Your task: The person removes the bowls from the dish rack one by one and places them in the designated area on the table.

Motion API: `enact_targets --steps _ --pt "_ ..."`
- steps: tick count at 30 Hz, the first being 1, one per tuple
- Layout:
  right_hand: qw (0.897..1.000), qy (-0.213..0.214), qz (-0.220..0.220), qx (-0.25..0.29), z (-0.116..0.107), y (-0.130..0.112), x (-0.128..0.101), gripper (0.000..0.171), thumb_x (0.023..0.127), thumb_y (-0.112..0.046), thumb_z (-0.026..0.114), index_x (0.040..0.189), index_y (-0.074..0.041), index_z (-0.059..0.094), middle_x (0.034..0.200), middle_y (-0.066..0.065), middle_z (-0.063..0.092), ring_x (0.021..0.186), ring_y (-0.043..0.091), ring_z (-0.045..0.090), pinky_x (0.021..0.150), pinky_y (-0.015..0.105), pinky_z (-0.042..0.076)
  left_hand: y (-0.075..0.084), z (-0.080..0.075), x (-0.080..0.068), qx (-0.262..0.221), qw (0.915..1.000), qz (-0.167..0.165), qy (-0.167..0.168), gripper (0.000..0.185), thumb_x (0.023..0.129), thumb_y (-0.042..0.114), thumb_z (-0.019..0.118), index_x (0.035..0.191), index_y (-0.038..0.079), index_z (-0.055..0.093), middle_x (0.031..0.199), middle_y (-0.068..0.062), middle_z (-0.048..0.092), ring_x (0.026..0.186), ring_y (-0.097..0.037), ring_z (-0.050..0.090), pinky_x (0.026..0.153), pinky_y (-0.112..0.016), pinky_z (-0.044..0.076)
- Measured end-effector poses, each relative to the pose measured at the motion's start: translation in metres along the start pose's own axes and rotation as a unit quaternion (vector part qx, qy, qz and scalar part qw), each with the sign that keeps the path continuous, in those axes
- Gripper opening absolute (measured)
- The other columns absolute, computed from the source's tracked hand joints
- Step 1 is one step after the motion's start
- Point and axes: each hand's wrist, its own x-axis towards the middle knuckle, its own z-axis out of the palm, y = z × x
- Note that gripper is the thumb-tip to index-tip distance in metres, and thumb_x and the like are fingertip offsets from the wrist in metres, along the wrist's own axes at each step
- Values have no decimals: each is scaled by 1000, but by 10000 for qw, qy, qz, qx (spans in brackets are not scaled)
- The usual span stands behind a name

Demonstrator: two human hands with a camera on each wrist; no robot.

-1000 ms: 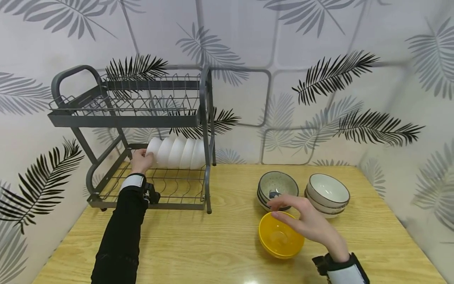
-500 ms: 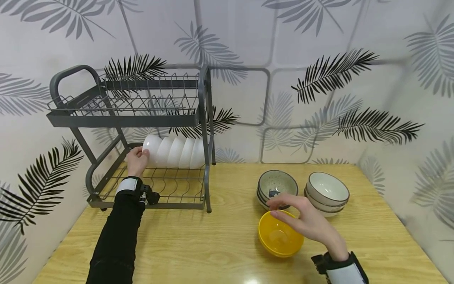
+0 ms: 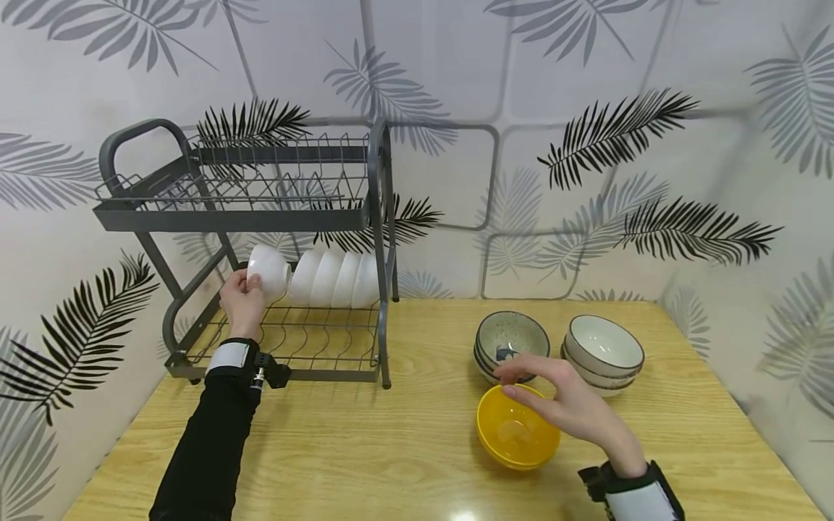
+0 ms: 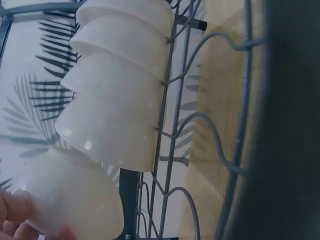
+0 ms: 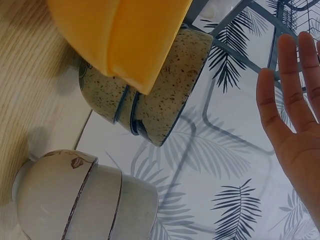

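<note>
My left hand pinches a white bowl at the left end of the dish rack's lower tier. That bowl, tipped on its side, stands apart from a nested row of several white bowls. The left wrist view shows the fingers against the held bowl, with the white row beyond it. Over the rim of the nested yellow bowls hovers my right hand, fingers relaxed and holding nothing. From the right wrist, this hand appears apart from the yellow bowls.
The grey two-tier dish rack stands on the wooden table at the left. Speckled bowls are stacked behind the yellow ones. To their right sits a stack of cream bowls with dark rims. A patterned wall rises behind.
My left hand has drawn the end white bowl leftward out of the row, opening a gap beside it. The right hand has stayed nearly still above the yellow bowls.
</note>
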Motion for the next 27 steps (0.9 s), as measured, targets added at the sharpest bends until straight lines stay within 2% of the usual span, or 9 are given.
enact_targets --steps 5,9,12,15,21,27 --pt "10000 3 13 -72 -1 2 -2 30 89 0 73 113 -17 70 104 -2 75 91 7 68 82 28 59 1 -5 -11 155 9986 412 308 33 106 13 45 130 -7 57 131 -28 62 124 -37 55 99 -47 46" --pt "9998 -2 112 -172 -4 3 -4 29 89 0 73 112 -17 71 103 -3 76 90 6 68 82 28 59 2 -10 -25 195 9968 733 269 33 106 12 46 130 -7 57 129 -28 63 113 -32 57 90 -38 44" --pt "9998 28 89 -158 -7 5 -5 32 88 1 73 114 -17 70 105 -2 75 93 8 68 83 25 58 2 -13 -37 175 9947 994 203 31 106 12 47 128 -7 58 123 -27 64 97 -22 54 82 -28 40" --pt "9999 102 -6 -126 -9 6 -4 36 87 4 73 117 -16 69 109 1 75 98 10 67 84 22 56 3 -14 -51 159 9924 1222 66 30 107 13 48 126 -7 58 120 -26 64 92 -12 50 79 -22 38" --pt "9985 364 -45 -398 -11 8 -3 41 84 5 75 122 -9 67 117 8 71 105 4 61 83 16 51 6 -15 -84 346 9840 1734 -232 29 106 17 51 120 -7 60 113 -25 66 88 -11 50 75 -18 37" --pt "9963 550 26 -662 -11 8 1 49 82 5 77 127 -10 65 124 10 68 111 6 59 85 15 49 7 -9 -116 226 9684 2430 -521 25 103 14 55 114 -7 63 93 -23 65 72 -6 44 64 -17 34"
